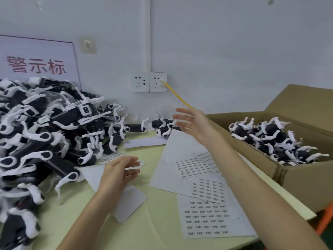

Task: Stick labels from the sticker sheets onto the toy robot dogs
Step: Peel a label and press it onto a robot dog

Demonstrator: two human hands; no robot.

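— While both hands were over the table [75, 213], what did they hold?
— Nothing. The right hand [189, 120]: fingers spread, far side, just beside stray toy dogs [162, 127]. The left hand [119, 173]: fingers straight, near side, over a sticker sheet [111, 157] at the edge of the left dog pile [45, 132].
— Other sheets?
— Further sticker sheets [198, 167] lay right of the left hand, beneath the right forearm [243, 177].

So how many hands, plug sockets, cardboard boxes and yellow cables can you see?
Hands: 2 (left hand, right hand)
Plug sockets: 2
Cardboard box: 1
Yellow cable: 1
Total: 6
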